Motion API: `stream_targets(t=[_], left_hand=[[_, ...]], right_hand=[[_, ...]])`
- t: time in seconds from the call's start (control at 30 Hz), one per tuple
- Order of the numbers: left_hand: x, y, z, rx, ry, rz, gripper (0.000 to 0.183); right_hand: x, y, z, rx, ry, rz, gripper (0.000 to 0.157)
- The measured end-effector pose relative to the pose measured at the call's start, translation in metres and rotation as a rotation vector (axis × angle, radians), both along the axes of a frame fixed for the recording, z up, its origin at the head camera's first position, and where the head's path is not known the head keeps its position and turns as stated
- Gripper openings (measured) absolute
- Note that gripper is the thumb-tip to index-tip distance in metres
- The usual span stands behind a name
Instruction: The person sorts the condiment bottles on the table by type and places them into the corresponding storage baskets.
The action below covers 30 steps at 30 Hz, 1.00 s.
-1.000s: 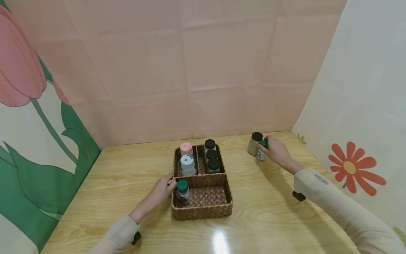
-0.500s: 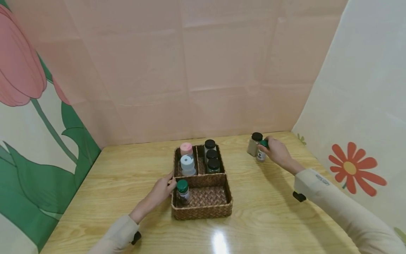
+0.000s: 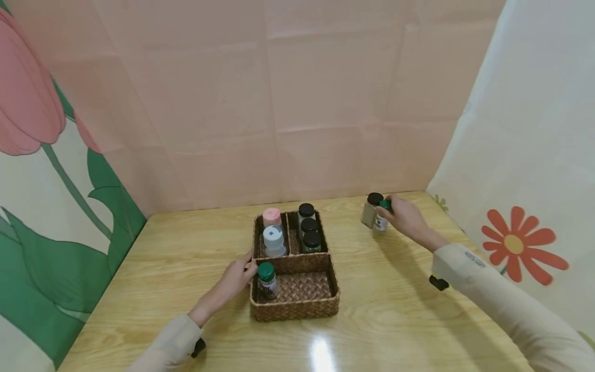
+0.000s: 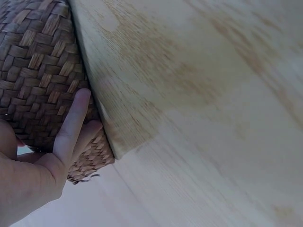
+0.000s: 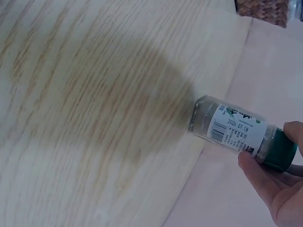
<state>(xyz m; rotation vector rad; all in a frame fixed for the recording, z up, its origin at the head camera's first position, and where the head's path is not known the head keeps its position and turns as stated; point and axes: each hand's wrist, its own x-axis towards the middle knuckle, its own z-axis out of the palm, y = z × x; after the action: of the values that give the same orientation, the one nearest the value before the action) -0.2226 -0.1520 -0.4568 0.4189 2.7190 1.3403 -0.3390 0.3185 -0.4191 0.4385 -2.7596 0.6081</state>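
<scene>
In the head view my left hand holds the left side of a brown woven basket, thumb at the rim. Its fingers lie along the outer wall in the left wrist view. At the back right, my right hand pinches the green cap of a clear spice jar with a white label. Whether this jar touches the table I cannot tell. Close behind it stands a black-capped jar with pale contents. Another green-capped spice jar stands in the basket's front compartment, at the left.
A pink-capped bottle and a white-capped bottle fill the basket's back left compartment. Several black-capped jars line its back right one. Printed cloths rise around the wooden table, including a pink one behind.
The green-capped spice jar in my right hand has risen slightly. My left hand keeps its place on the basket. The head view has shifted a little.
</scene>
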Motion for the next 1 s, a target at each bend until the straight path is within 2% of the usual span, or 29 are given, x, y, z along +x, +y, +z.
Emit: stream_targets(t=[0.23,0.77,0.87,1.0], left_hand=[[-0.001,-0.001,0.001,-0.008,-0.002,0.012,0.054],[-0.001,0.000,-0.001,-0.021,-0.026,0.002,0.056],[-0.001,0.000,-0.002,-0.016,-0.032,0.006,0.057],[-0.001,-0.001,-0.001,-0.016,-0.027,0.007,0.056]], right_hand=[[0.002,-0.004,0.006,0.018,0.014,0.021,0.037],[0.010,-0.010,0.008,0.019,0.025,0.100,0.027],[0.011,-0.014,0.009,0.021,0.016,0.109,0.029],[0.012,-0.019,0.011,0.024,0.003,0.112,0.039]])
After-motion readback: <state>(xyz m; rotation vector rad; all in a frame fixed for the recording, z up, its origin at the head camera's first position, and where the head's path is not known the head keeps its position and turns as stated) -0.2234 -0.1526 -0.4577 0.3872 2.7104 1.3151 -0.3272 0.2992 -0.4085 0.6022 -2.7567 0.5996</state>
